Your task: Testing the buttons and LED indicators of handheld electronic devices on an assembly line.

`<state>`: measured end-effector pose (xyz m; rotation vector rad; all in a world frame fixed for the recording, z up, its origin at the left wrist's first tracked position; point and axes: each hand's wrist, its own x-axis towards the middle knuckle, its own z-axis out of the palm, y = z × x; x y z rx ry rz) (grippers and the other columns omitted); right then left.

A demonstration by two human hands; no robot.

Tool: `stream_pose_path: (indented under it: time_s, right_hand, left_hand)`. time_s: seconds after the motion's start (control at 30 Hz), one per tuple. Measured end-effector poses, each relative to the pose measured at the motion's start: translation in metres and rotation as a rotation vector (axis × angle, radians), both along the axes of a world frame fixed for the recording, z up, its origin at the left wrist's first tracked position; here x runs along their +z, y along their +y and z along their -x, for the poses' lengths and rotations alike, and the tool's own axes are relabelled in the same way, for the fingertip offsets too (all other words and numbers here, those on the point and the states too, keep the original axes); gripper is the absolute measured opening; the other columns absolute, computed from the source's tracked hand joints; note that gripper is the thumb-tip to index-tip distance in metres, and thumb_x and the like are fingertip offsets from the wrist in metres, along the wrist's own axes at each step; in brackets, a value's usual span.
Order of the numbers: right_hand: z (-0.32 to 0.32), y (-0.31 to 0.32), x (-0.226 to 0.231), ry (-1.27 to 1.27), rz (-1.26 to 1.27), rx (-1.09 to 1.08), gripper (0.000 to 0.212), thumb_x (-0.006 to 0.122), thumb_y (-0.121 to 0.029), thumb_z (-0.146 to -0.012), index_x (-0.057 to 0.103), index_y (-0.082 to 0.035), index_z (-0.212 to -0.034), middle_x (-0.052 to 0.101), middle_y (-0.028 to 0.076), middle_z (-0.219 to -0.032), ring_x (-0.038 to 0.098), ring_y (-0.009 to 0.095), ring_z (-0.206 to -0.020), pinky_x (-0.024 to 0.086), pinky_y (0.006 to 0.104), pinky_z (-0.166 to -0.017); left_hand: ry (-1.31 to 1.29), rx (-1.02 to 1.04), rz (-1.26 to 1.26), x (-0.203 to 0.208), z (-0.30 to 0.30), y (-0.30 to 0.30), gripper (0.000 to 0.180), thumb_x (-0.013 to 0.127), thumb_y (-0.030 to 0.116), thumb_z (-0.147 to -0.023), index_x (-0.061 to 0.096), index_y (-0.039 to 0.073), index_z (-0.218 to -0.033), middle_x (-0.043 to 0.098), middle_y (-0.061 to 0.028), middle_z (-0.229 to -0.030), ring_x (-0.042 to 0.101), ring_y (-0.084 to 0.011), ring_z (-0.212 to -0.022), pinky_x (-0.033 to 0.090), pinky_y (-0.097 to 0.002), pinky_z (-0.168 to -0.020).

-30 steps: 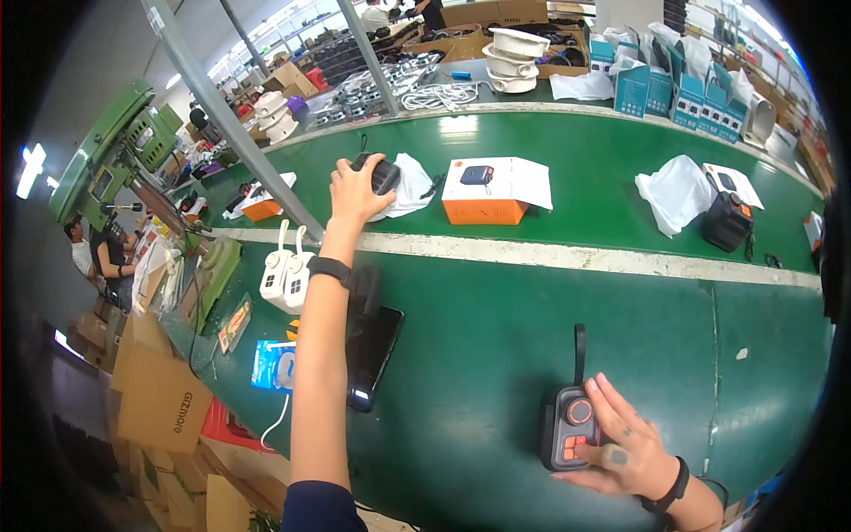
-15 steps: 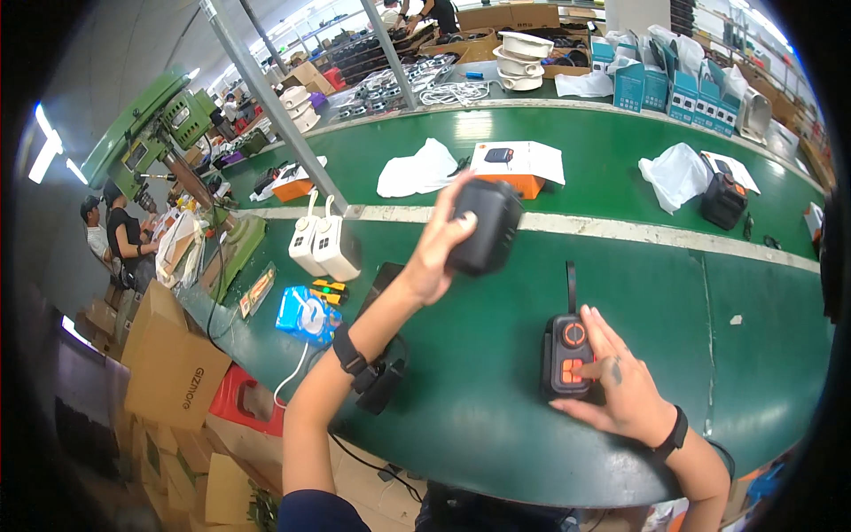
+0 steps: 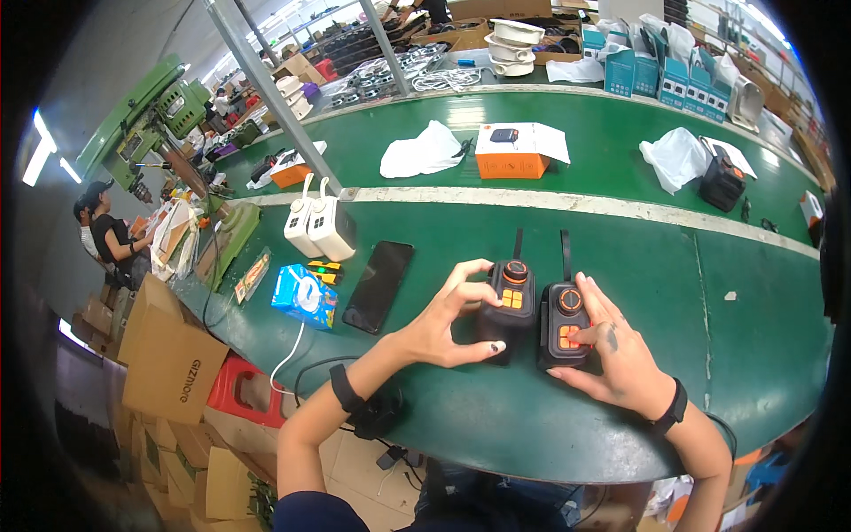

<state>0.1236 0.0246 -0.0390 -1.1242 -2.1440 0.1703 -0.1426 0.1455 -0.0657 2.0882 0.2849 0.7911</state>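
Two boxy black portable speakers stand side by side on the green table, a narrow gap between them. Each has a round orange-ringed knob, several orange buttons on top and a black strap pointing away from me. My left hand (image 3: 441, 326) curves round the left side of the left speaker (image 3: 521, 285), one fingertip at its buttons and the thumb near its near end. The right speaker (image 3: 553, 312) is gripped along its right side and near edge by my right hand (image 3: 626, 356), with a finger bent onto its buttons.
Left of my hands lie a black phone (image 3: 379, 285), a blue box (image 3: 304, 295) and two white cube-like devices (image 3: 330, 229). Beyond the pale ledge are an orange-and-white box (image 3: 512, 164) and another black device (image 3: 722, 186). A green drill press (image 3: 142, 115) stands far left.
My left hand has brought the left speaker down from the air onto the table beside the other one. The phone is now uncovered. My right hand stays on the right speaker.
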Motion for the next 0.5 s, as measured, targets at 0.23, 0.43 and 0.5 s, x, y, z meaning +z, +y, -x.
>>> stream_pose_path:
  time_s: [0.23,0.43,0.5]
  right_hand:
    - [0.001,0.0,0.002,-0.045,0.001,-0.005,0.034,0.082,-0.027,-0.073,0.063,-0.005,-0.092,0.034,0.037,-0.142,0.04,0.052,-0.13,0.051,0.0439,-0.091]
    - [0.002,0.001,0.002,-0.028,0.028,0.01,0.029,0.082,-0.028,-0.072,0.066,-0.008,-0.087,0.033,0.035,-0.144,0.041,0.051,-0.13,0.051,0.0445,-0.091]
    - [0.001,0.001,0.002,-0.019,0.02,0.006,0.029,0.082,-0.027,-0.072,0.065,-0.008,-0.086,0.034,0.035,-0.144,0.042,0.051,-0.129,0.052,0.0449,-0.09]
  left_hand:
    - [-0.008,-0.075,-0.107,0.007,-0.005,-0.01,0.059,0.08,0.008,-0.071,0.054,0.019,-0.123,0.023,-0.0211,-0.139,0.045,-0.046,-0.126,0.04,-0.0517,-0.108]
    - [0.039,-0.057,-0.033,0.0,0.003,-0.014,0.057,0.082,0.004,-0.069,0.062,0.027,-0.117,0.017,-0.022,-0.146,0.029,-0.0504,-0.136,0.045,-0.0562,-0.102]
    - [0.02,-0.065,-0.024,-0.004,0.002,-0.011,0.058,0.081,0.003,-0.069,0.062,0.028,-0.118,0.016,-0.022,-0.147,0.029,-0.0504,-0.136,0.047,-0.0553,-0.101]
